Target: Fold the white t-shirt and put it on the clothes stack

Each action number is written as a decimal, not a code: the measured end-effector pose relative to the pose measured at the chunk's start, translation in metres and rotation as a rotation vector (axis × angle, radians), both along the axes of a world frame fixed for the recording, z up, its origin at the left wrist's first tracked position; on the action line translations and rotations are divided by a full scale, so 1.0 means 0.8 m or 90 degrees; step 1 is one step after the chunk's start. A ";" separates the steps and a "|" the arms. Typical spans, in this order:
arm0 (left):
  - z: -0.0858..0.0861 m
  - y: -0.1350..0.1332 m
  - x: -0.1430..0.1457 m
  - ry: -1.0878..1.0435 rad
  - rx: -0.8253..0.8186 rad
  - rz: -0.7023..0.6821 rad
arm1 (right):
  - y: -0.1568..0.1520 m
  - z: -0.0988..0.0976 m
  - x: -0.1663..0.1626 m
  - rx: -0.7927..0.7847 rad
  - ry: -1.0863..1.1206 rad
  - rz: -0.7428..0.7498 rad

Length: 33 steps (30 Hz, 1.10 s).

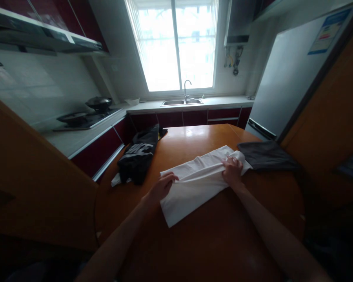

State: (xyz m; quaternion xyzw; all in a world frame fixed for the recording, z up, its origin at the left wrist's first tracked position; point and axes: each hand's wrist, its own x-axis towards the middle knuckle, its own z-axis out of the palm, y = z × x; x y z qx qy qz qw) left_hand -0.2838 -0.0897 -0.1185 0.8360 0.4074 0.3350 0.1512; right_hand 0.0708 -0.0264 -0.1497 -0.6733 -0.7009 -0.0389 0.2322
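Observation:
A white garment [191,196], perhaps a shirt, lies in a long folded strip across the wooden table [191,250], slanting up to the right. A raised fold runs along its length between my hands. My left hand [161,187] pinches the fabric at the left end, with thumb and fingers together. Near the right end, my right hand [233,171] has its fingers curled on the bunched cloth and grips it. A folded dark grey cloth [267,155] lies just beyond the garment's right end.
At the table's left side lies a black garment [139,154] with pale lettering. Behind the table runs a counter with a sink [173,102] under the window. A stove with pans [98,102] is at left, a fridge [294,70] at right.

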 end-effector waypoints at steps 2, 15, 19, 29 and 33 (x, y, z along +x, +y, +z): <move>0.002 0.008 -0.014 0.005 0.032 0.083 | 0.001 0.004 0.006 0.008 0.020 -0.027; -0.005 0.002 0.013 -0.193 -0.218 0.186 | -0.037 0.045 -0.042 -0.104 0.466 0.210; -0.012 -0.037 0.057 -0.260 -0.372 -0.101 | -0.089 0.033 -0.103 -0.322 0.763 0.529; 0.005 -0.046 0.060 -0.205 -0.259 0.071 | -0.069 0.049 -0.080 -0.184 0.796 0.453; 0.010 -0.042 0.057 -0.226 -0.253 0.091 | -0.035 0.046 -0.043 0.013 0.469 0.299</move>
